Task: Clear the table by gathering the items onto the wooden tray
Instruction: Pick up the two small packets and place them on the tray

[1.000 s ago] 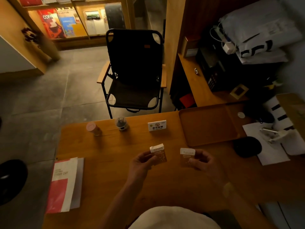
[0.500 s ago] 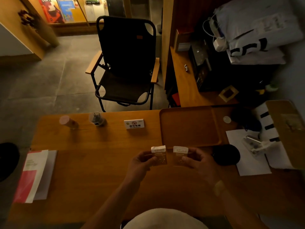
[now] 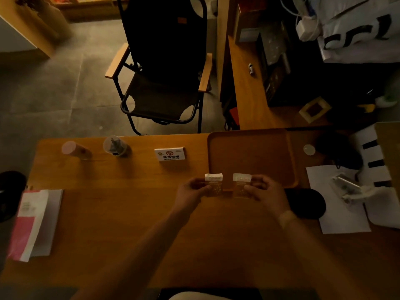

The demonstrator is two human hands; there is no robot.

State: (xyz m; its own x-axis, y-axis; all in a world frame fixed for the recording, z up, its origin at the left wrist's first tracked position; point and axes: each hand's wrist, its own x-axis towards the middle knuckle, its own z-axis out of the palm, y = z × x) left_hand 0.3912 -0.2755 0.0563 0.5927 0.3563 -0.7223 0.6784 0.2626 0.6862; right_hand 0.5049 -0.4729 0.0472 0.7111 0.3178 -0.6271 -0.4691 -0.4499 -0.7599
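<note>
My left hand (image 3: 191, 191) grips a small brown box with a white top (image 3: 214, 184), held upright. My right hand (image 3: 267, 191) grips a second, matching small box (image 3: 241, 184). Both boxes hang side by side, a small gap between them, just at the near edge of the wooden tray (image 3: 251, 156), which lies bare at the table's far right. Further left on the table (image 3: 129, 213) stand a white no-smoking sign (image 3: 170, 154), a clear cup of small dark items (image 3: 114, 146) and a pink-topped cylinder (image 3: 74, 149).
A red and white booklet (image 3: 32, 224) lies at the table's left edge. A black round pad (image 3: 305, 203), white papers (image 3: 337, 202) and a metal clip (image 3: 350, 189) sit to the right. A black folding chair (image 3: 164, 68) stands beyond the table.
Both hands have carried the two boxes forward and rightward up to the tray's near edge, and drawn them closer together. My view has tilted further down.
</note>
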